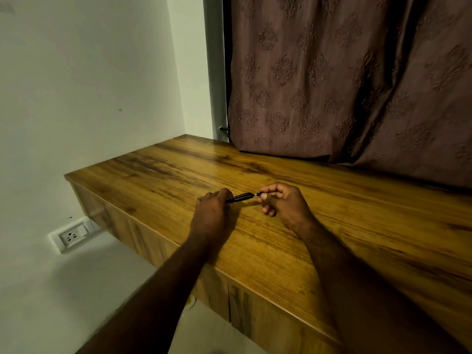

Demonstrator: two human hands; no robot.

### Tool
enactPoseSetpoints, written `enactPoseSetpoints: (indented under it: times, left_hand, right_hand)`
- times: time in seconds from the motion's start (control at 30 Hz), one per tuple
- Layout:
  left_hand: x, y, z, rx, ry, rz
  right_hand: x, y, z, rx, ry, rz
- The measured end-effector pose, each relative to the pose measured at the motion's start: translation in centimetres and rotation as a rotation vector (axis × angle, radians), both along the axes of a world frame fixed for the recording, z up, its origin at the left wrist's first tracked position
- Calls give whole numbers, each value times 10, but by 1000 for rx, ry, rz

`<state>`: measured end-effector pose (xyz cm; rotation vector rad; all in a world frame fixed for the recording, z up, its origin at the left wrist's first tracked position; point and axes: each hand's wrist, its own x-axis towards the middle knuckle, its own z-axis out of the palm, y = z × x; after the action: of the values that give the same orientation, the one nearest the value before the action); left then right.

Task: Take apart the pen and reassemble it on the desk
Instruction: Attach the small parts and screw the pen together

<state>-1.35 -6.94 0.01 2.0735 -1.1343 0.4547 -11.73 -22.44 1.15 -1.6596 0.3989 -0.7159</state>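
Note:
A dark pen (pixel 241 197) is held level just above the wooden desk (pixel 332 226), between both hands. My left hand (pixel 210 214) is closed around the pen's left part, and a short grey end sticks out past its knuckles. My right hand (pixel 283 203) pinches the pen's right end between thumb and forefinger, where a small silver band shows. The part of the pen inside my left fist is hidden.
A brown patterned curtain (pixel 344 80) hangs down onto the desk's back edge. A white wall runs along the left, with a power socket (pixel 71 236) low down below the desk's left end. The desk's front edge runs diagonally under my forearms.

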Motion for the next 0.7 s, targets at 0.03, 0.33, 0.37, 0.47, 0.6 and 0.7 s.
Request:
enactPoseSetpoints:
  times: [0.03,0.33,0.37,0.47,0.6,0.7]
  left_hand:
    - [0,0,0,-4,-5,0]
    - [5,-2,-4,-2,-18,-22]
    - [5,-2,-4,-1,-17,-23]
    - [6,-2,-5,-10,-14,-37]
    - [8,-2,-5,-2,-4,-48]
    - [8,-1,-4,-16,-7,-49]
  right_hand:
    - [0,0,0,-6,3,0]
    - [1,3,1,-46,38,5]
    - [1,4,1,-47,41,7]
    - [-1,5,3,-39,41,12]
    - [-2,7,4,-25,40,28]
    - [-1,7,4,-19,33,46]
